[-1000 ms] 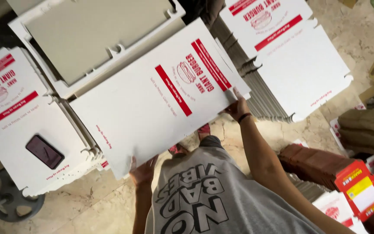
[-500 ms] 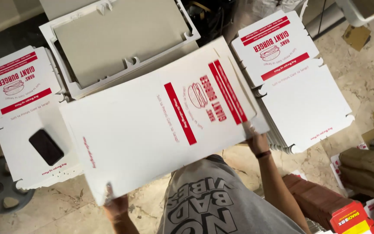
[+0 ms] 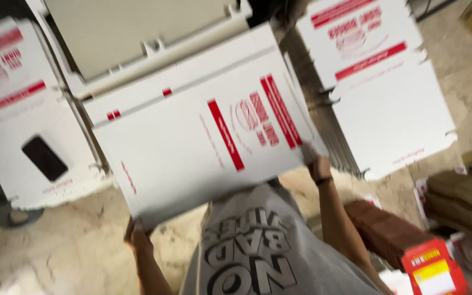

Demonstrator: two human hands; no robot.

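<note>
Two hands' fingers under near corners of flat white carton.

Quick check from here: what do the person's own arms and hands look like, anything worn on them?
Both forearms are bare, with no sleeves reaching them and no gloves on the left hand or right hand. A thin dark band circles the right wrist. The picture is motion-blurred, so finer detail is unclear.
</note>
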